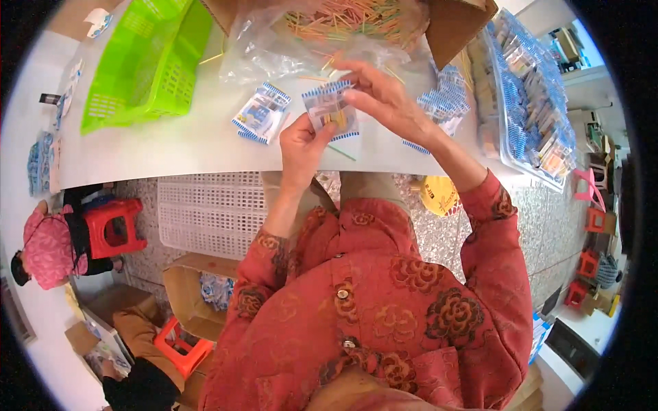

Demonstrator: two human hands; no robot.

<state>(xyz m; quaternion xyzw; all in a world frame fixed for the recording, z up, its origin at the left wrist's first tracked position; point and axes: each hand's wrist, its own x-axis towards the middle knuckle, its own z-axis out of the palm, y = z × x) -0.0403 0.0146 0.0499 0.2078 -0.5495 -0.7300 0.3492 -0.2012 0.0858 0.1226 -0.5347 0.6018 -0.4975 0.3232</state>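
A small clear plastic packet with a blue-and-white striped edge (330, 109) is held upright above the white bench (178, 147). The left hand (301, 145) pinches its lower corner; the right hand (384, 99) grasps the top edge, fingers at the opening.

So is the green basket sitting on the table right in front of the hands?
No, the green basket lies tipped at the table's far left, well away from both hands, which hold a small blue-edged packet.
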